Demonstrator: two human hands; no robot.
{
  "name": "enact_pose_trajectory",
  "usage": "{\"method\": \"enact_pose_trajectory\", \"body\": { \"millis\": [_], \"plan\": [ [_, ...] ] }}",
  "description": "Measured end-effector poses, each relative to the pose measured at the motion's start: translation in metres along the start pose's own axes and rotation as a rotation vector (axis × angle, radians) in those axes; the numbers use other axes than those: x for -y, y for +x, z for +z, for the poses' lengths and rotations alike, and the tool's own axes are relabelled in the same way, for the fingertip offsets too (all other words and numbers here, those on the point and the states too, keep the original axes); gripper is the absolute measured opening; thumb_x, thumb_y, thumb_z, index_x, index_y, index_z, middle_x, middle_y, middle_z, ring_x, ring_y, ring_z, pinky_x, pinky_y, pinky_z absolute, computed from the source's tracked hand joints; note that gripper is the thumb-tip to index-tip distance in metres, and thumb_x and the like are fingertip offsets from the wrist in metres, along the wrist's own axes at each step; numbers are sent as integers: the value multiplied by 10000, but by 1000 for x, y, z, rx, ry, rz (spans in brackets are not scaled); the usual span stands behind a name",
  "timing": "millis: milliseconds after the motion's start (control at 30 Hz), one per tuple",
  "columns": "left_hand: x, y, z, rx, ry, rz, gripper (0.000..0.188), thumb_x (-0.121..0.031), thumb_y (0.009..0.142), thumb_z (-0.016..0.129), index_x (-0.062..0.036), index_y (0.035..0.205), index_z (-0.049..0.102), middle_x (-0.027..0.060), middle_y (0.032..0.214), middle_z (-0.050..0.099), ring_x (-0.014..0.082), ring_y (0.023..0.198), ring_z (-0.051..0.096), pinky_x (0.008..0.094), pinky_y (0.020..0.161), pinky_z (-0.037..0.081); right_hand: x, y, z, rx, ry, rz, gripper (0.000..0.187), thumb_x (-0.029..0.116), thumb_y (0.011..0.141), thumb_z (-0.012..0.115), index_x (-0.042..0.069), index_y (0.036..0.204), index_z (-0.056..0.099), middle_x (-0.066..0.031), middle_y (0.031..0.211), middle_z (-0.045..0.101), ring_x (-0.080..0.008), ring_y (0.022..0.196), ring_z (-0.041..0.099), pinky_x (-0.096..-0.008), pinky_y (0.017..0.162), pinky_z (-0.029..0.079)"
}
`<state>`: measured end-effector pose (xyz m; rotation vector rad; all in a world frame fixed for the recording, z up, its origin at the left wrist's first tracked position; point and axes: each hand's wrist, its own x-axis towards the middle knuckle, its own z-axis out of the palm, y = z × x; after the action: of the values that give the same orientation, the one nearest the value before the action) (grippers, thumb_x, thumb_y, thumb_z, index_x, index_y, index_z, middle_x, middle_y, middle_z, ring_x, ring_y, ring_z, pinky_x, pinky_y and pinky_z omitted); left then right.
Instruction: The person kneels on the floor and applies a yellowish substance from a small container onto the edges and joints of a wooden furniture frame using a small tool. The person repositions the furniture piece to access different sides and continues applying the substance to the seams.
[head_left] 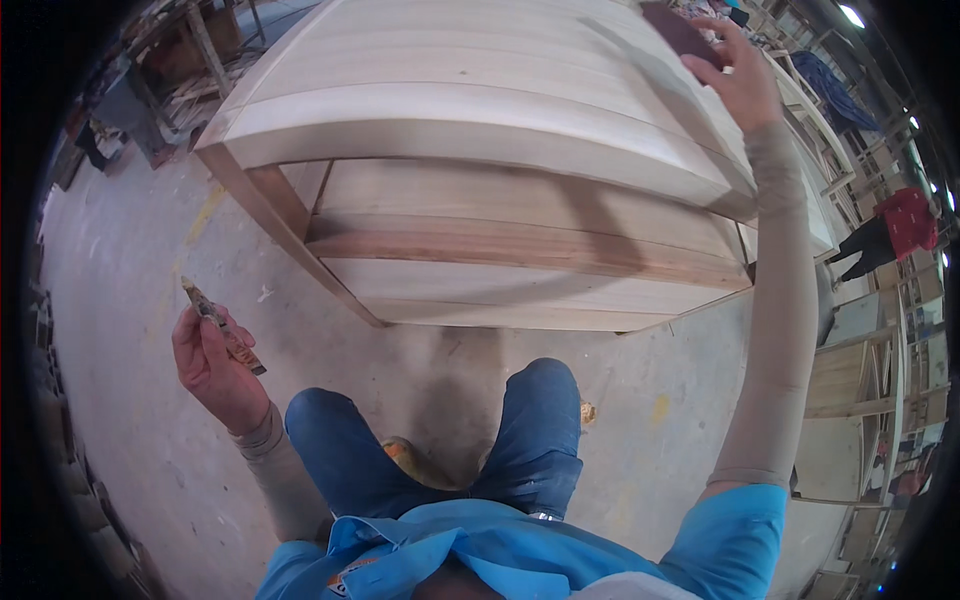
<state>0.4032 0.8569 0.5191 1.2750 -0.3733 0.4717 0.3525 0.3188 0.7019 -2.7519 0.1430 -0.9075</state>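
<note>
Grey concrete floor (pixel 120 330) fills most of my feed, workshop clutter round the rim. Up front I've got an unfinished pale wooden furniture piece (pixel 400 65), plank top, open gap in the near side with a redder rail (pixel 480 250) across it. My right grip (pixel 745 75) is stretched far out to the upper right, closed around a dark reddish-brown block (pixel 680 35) at the right part of the plank top; can't tell from here whether the block touches the wood. My left grip (pixel 222 370) is off to the left, well apart from the furniture and above the floor, fingers pinching a slim tapered stick (pixel 205 305), pale tip pointing up and left; exact kind unclear. Both forearms show in beige sleeves, blue shirt (pixel 480 545) at the bottom, knees in blue jeans (pixel 535 420) spread before the piece. Right side: a person in a red top (pixel 905 220) standing, wooden frames and panels (pixel 850 420) nearer me, a dark blue cover (pixel 835 90) higher up. Upper left: another person's legs (pixel 140 115), blurry.
</note>
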Motion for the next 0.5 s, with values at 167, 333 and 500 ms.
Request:
{"method": "enact_pose_trajectory", "body": {
  "millis": [167, 333, 500],
  "plan": [
    [-4, 0, -18, -93, 72, -57, 214, -56, 955, 486, 13, 1151, 534, 107, 939, 610, 112, 732, 545, 245, 581, 465, 147, -78, -1, -83, 517, -74, 322, 100, 783, 690, 58, 1097, 634, -34, 976, 651, -121, 814, 564, -276, 718, 466],
    [-1, 6, -3, -111, -11, 3, 204, -58, 946, 508, 17, 1131, 551, 97, 901, 620, 108, 690, 552, 245, 569, 473, 198, -136, 6, 546, 297, -284, 516, 41, 661, 739, 37, 1159, 602, -77, 990, 618, -175, 984, 568, -319, 815, 463],
    [5, 2, -1, -54, -59, 7, 199, -68, 944, 519, -4, 1129, 562, 92, 910, 619, 112, 692, 557, 247, 565, 473, 191, -96, 30, 200, 239, -257, 398, 109, 793, 663, 44, 1182, 609, -85, 955, 636, -165, 938, 589, -286, 799, 461]
  ]
}}
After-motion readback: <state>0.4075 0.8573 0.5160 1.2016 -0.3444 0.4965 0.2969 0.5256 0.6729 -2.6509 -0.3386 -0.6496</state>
